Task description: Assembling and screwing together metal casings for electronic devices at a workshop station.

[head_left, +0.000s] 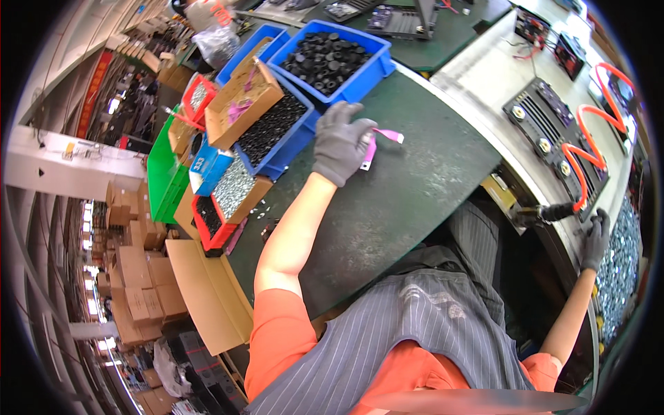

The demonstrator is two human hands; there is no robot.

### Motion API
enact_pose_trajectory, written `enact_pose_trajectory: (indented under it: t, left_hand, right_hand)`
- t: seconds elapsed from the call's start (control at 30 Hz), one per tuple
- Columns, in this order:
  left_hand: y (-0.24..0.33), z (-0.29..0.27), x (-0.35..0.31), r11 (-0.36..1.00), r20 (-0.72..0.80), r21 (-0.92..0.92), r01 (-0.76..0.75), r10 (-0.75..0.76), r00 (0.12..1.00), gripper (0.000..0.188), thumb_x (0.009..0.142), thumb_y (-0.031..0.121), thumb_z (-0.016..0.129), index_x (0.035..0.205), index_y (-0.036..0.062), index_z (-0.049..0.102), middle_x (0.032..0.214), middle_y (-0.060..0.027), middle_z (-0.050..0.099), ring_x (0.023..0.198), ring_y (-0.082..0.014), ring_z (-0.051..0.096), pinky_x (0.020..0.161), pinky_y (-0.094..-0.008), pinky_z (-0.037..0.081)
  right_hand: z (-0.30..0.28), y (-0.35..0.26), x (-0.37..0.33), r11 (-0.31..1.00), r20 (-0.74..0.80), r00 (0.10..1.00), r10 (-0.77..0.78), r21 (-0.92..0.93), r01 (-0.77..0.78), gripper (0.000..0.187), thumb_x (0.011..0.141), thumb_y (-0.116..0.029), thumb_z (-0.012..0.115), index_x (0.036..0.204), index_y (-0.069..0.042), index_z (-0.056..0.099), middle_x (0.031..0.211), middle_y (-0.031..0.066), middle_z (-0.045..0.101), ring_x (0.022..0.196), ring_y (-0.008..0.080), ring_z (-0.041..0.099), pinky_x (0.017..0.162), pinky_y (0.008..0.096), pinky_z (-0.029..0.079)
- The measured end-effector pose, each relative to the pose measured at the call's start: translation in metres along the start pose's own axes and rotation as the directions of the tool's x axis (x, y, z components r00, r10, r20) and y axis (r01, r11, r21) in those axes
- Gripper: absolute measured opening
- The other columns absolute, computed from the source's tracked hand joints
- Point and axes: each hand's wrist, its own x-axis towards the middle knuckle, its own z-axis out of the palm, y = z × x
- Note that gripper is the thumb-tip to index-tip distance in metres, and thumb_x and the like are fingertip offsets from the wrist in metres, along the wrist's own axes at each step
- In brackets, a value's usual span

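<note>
My left hand [340,144], in a grey work glove, is over the dark green tabletop [387,200], its fingers curled and thumb pressed in. A pink strip [370,153] with a pale end sticks out below the thumb; a second pink end [391,135] points right, and the glove hides whether they join. Far to the right, my gloved right hand [596,242] rests at the bench edge with fingers stretched and slightly apart, nothing visible in them. Beside it lies a black power screwdriver [550,213] on a coiled red cord [579,155].
Left of my left hand stand a blue bin of black round parts [325,62], a blue bin of small black pieces [273,128], a cardboard box [242,104] and a tray of silver screws [234,185]. A black finned unit [546,121] and heaped shiny parts [620,270] are at right.
</note>
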Motion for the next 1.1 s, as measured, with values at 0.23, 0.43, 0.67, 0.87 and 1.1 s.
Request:
enact_pose_trajectory:
  t: [0.23, 0.43, 0.67, 0.87, 1.1]
  left_hand:
    - [0.022, -0.001, 0.055, 0.689, 0.398, -0.467, 0.555, -0.396, 0.827, 0.022, 0.092, 0.026, 0.051, 0.102, 0.0095, 0.062, 0.073, -0.0068, 0.060, 0.068, -0.0204, 0.059, 0.061, -0.0314, 0.047]
    - [0.092, 0.036, 0.112, 0.087, 0.752, -0.619, 0.781, -0.223, 0.620, 0.026, 0.093, 0.023, 0.051, 0.110, 0.0078, 0.062, 0.071, 0.0036, 0.047, 0.060, -0.0029, 0.040, 0.052, -0.0177, 0.035]
    - [0.181, 0.069, 0.166, 0.711, 0.491, -0.602, 0.364, -0.031, 0.870, 0.025, 0.081, 0.014, 0.061, 0.105, 0.0096, 0.064, 0.089, -0.0102, 0.068, 0.081, -0.0211, 0.064, 0.075, -0.0312, 0.050]
    - [0.213, 0.076, 0.186, 0.645, 0.452, -0.689, 0.330, 0.025, 0.892, 0.023, 0.081, 0.016, 0.063, 0.101, 0.0050, 0.063, 0.083, -0.0110, 0.068, 0.075, -0.0223, 0.065, 0.070, -0.0309, 0.050]
    - [0.234, 0.086, 0.184, 0.721, 0.413, -0.640, 0.266, 0.031, 0.910, 0.020, 0.084, 0.026, 0.057, 0.099, 0.0157, 0.067, 0.083, -0.0115, 0.067, 0.081, -0.0286, 0.064, 0.074, -0.0404, 0.050]
  right_hand:
    - [-0.004, -0.036, -0.002, 0.870, 0.070, 0.990, 0.118, 0.473, -0.137, 0.029, 0.096, -0.023, 0.048, 0.116, -0.006, 0.058, 0.080, -0.0031, 0.056, 0.059, -0.0001, 0.039, 0.049, 0.0136, 0.031]
    - [-0.002, -0.070, 0.002, 0.908, 0.047, 0.999, -0.024, 0.418, 0.003, 0.025, 0.088, -0.017, 0.056, 0.109, -0.005, 0.062, 0.071, -0.0048, 0.050, 0.060, 0.0013, 0.040, 0.053, 0.0156, 0.033]
    - [0.028, -0.117, 0.013, 0.934, 0.318, 0.934, -0.165, 0.354, 0.044, 0.029, 0.088, -0.006, 0.052, 0.117, -0.004, 0.056, 0.094, -0.0008, 0.057, 0.072, 0.0037, 0.048, 0.061, 0.0177, 0.041]
    - [0.062, -0.151, 0.027, 0.906, 0.404, 0.811, -0.422, 0.159, 0.392, 0.025, 0.084, -0.002, 0.056, 0.108, 0.002, 0.058, 0.090, 0.0051, 0.057, 0.079, 0.0117, 0.052, 0.073, 0.0253, 0.043]
    - [0.092, -0.172, 0.053, 0.789, 0.515, 0.690, -0.509, -0.043, 0.613, 0.024, 0.082, -0.011, 0.059, 0.103, -0.002, 0.062, 0.102, 0.0157, 0.063, 0.094, 0.0324, 0.059, 0.082, 0.0367, 0.047]
